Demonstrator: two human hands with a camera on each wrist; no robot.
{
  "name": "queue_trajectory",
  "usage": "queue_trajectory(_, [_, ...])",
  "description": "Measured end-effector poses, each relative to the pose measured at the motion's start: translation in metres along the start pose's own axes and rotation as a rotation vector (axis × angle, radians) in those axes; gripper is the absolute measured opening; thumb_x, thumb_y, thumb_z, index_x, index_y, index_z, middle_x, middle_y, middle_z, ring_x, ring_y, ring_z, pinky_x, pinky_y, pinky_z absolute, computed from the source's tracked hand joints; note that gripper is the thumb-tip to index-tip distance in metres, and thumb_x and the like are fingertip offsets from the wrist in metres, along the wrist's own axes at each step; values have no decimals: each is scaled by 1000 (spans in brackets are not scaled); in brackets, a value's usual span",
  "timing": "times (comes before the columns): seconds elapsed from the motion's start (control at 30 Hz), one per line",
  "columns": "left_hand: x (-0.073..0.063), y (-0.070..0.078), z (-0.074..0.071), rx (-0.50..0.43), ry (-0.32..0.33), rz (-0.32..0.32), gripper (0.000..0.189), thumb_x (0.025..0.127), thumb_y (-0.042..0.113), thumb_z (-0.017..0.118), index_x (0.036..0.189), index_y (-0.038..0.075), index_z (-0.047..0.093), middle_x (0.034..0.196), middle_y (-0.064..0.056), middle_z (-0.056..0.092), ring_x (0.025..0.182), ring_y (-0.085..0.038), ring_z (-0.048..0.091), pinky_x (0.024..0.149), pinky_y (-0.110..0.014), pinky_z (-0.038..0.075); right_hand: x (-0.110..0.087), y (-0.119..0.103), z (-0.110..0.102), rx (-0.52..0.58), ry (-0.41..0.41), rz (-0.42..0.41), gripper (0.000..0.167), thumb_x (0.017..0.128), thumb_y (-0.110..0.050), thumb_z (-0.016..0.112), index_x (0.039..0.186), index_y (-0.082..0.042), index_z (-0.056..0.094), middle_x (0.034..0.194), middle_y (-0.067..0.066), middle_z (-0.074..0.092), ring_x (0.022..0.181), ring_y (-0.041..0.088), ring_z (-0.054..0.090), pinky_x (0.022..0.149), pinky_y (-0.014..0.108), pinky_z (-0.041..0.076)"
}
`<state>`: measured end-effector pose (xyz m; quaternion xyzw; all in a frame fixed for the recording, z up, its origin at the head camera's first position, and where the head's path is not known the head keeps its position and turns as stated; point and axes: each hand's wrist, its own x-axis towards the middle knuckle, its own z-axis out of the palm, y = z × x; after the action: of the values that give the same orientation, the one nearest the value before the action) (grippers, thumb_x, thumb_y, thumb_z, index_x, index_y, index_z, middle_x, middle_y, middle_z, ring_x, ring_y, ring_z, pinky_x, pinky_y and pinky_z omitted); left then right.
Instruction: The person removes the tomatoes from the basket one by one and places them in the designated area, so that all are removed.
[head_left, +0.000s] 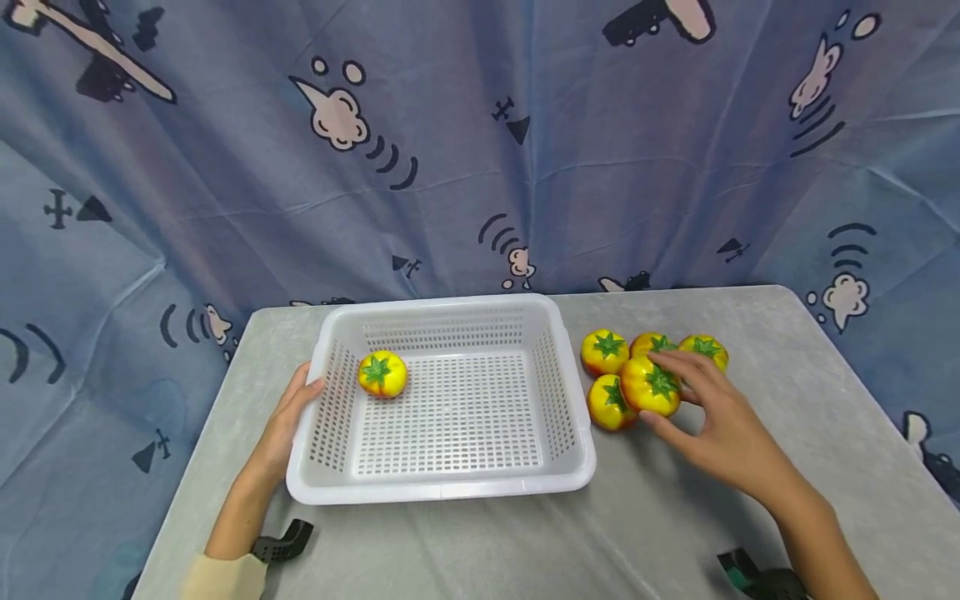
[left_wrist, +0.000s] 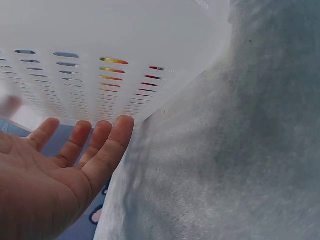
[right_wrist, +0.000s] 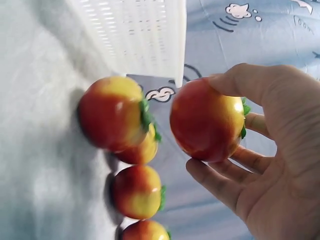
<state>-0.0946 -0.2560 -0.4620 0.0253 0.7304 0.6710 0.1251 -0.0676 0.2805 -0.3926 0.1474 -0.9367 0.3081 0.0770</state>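
Note:
My right hand point(head_left: 716, 421) holds a yellow-and-red tomato point(head_left: 649, 387) with a green star-shaped top, pinched between thumb and fingertips. In the right wrist view the held tomato point(right_wrist: 206, 120) is raised clear of the others. Several similar tomatoes point(head_left: 604, 351) lie on the table just beyond and left of this hand. A white plastic basket point(head_left: 442, 490) with slotted walls stands left of them, one tomato point(head_left: 382, 373) inside near its left wall. At the basket's left side my left hand point(head_left: 288, 417) grips the rim, thumb over the edge, fingers point(left_wrist: 112, 142) against the outer wall.
The grey-covered table point(head_left: 510, 546) has its back edge just behind the basket. A blue patterned curtain point(head_left: 450, 167) hangs behind and along the sides. Dark wrist straps point(head_left: 283, 542) show at both forearms.

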Motion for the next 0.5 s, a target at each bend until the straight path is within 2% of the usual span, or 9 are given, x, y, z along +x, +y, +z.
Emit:
queue_trajectory(0.13, [1,0,0,-7,-3,7,55,115,42,27,165,22,14,155,-27,39,116,-23,65,86,-41,63,-7,12,1,8,25,17,78,85,-14,90,153,-15,53,150,19,52,128,42,55,87,66,57])
queue_trajectory(0.23, [1,0,1,-15,-10,13,55,115,42,27,165,22,15,155,-28,38,116,-24,65,86,-41,63,-10,20,3,-12,44,25,78,84,-14,91,153,-15,54,148,17,54,126,35,54,84,60,61])
queue_trajectory(0.27, [1,0,1,-15,-11,12,55,115,42,27,165,22,14,155,-27,37,116,-24,65,86,-41,63,-11,22,4,-16,46,29,78,83,-14,92,152,-15,55,146,15,55,125,32,53,84,53,63])
queue_trajectory(0.33, [1,0,1,-16,-8,12,55,115,42,27,165,21,15,154,-27,37,116,-24,64,86,-41,63,-13,27,5,-21,42,39,78,84,-15,91,152,-14,55,145,15,55,124,31,53,83,52,64])
queue_trajectory(0.47, [0,-1,1,-13,-4,11,55,115,42,27,165,21,14,155,-27,37,117,-24,63,87,-41,62,-15,35,6,-4,19,72,77,86,-15,90,153,-13,53,147,19,53,126,39,53,84,59,61])
queue_trajectory(0.5, [0,-1,1,-13,-1,11,55,115,41,27,165,20,14,155,-27,37,117,-24,63,87,-41,62,-15,37,7,3,12,79,77,86,-15,89,153,-12,52,147,21,52,127,41,53,84,65,58])
